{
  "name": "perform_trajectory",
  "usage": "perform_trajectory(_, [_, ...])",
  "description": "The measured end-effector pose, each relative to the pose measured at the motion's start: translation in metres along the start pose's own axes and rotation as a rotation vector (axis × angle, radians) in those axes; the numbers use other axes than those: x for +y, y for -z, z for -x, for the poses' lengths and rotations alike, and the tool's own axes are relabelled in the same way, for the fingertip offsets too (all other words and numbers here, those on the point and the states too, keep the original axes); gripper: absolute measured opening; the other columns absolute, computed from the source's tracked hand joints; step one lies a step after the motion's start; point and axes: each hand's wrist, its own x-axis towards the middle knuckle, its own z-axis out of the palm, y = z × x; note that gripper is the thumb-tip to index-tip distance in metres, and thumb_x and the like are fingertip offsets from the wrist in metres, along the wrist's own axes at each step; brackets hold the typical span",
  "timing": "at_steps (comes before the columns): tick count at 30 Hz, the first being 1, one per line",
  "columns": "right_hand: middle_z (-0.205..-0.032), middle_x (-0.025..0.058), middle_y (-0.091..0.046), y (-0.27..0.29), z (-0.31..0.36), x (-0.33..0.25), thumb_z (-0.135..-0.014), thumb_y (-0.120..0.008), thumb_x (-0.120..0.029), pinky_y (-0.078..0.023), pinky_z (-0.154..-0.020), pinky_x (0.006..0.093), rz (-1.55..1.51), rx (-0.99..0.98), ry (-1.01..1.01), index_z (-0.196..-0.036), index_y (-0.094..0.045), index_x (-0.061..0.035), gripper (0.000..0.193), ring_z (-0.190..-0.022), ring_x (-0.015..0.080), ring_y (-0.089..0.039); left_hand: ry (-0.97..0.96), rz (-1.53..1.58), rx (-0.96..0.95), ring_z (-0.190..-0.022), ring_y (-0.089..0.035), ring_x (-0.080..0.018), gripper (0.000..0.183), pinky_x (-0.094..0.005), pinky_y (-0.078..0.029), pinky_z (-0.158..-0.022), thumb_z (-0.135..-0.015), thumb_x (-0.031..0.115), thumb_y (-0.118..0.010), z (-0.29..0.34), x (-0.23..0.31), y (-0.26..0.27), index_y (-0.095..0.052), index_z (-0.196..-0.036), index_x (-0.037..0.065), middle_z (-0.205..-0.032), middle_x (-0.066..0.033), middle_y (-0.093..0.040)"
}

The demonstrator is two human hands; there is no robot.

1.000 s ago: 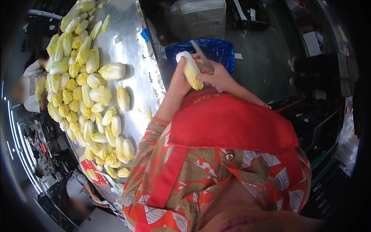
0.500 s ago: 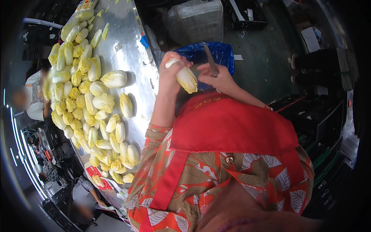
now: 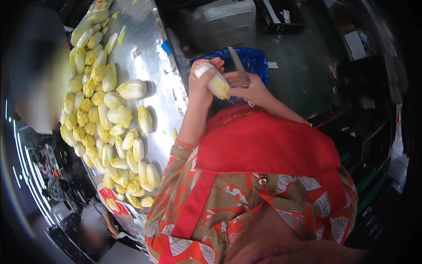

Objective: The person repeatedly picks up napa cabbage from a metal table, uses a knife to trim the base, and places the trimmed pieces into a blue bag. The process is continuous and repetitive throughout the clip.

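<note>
My left hand (image 3: 201, 84) is wrapped round a small napa cabbage (image 3: 217, 83), its white base up and its yellow leaf tips toward my right hand. A knife (image 3: 238, 65) stands blade-up in my right hand (image 3: 253, 90), whose fingers close on the handle. Fingers of that hand are at the leafy end of the cabbage; whether they touch it I cannot tell. Both hands are just beyond my red apron, above a blue plastic bag (image 3: 251, 59). Left of me, many napa cabbages (image 3: 119, 115) lie heaped on a metal table (image 3: 165, 110).
Loose leaves (image 3: 121, 36) lie at the table's far end. A clear plastic bin (image 3: 226, 24) and a black crate (image 3: 281, 17) stand beyond the blue bag. Dark crates (image 3: 347, 127) are at my right. A blurred person (image 3: 39, 66) is across the table; another (image 3: 94, 226) is lower left.
Both hands still hold the cabbage and knife. The cabbage has shifted slightly right and tilted, closer to my right hand. A person's blurred head now covers part of the view's left side.
</note>
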Motion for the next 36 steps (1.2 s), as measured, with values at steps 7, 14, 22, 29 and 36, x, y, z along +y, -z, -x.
perform_trajectory(7, [-0.083, 0.0048, -0.066, 0.019, -0.006, 0.033, -0.083, -0.067, -0.012, -0.037, -0.045, 0.0171, 0.007, 0.145, -0.132, -0.114, -0.062, -0.0042, 0.032, -0.058, 0.0038, -0.051, -0.109, -0.094, -0.04, -0.073, -0.061, -0.0214, 0.037, -0.0396, -0.055, -0.073, -0.073, -0.001, -0.065, -0.003, 0.038, 0.009, -0.049, -0.103, 0.01, -0.082, -0.009, -0.058])
perform_trajectory(14, [-0.084, 0.0098, -0.067, 0.017, -0.003, 0.039, -0.087, -0.061, -0.005, -0.038, -0.045, 0.0184, -0.001, 0.048, -0.169, -0.116, -0.057, 0.0019, 0.03, -0.053, 0.0048, -0.049, -0.229, -0.22, 0.234, -0.067, -0.062, -0.0184, 0.035, -0.0309, -0.052, -0.064, -0.071, -0.003, -0.066, 0.024, 0.064, 0.051, -0.05, -0.101, 0.007, -0.078, -0.0087, -0.06])
perform_trajectory(22, [-0.078, 0.0085, -0.064, 0.025, -0.014, 0.049, -0.088, -0.056, -0.002, -0.042, -0.048, 0.0206, -0.022, 0.091, -0.196, -0.114, -0.057, 0.0016, 0.026, -0.054, 0.007, -0.052, -0.332, -1.061, 1.016, -0.074, -0.062, -0.0187, 0.039, -0.0331, -0.051, -0.064, -0.064, 0.009, -0.07, 0.145, 0.14, 0.182, -0.056, -0.101, 0.007, -0.084, -0.0112, -0.062])
perform_trajectory(29, [-0.078, 0.0084, -0.063, 0.009, -0.022, 0.042, -0.09, -0.055, -0.006, -0.042, -0.049, 0.02, 0.055, -0.043, -0.25, -0.122, -0.054, 0.002, 0.033, -0.054, 0.0067, -0.05, 0.178, -2.006, 1.606, -0.134, -0.032, -0.0358, 0.073, -0.0609, -0.03, -0.102, -0.077, 0.04, -0.07, 0.254, 0.202, 0.267, -0.039, -0.139, 0.018, -0.146, -0.016, -0.034])
perform_trajectory(36, [-0.081, 0.0093, -0.064, 0.006, -0.029, 0.043, -0.09, -0.056, -0.008, -0.042, -0.05, 0.0194, 0.059, -0.067, -0.269, -0.123, -0.053, 0.0025, 0.035, -0.055, 0.0062, -0.051, 0.259, -2.022, 1.531, -0.142, -0.01, -0.0402, 0.085, -0.0634, -0.015, -0.108, -0.082, 0.059, -0.055, 0.262, 0.13, 0.306, -0.018, -0.15, 0.023, -0.156, -0.0158, -0.011])
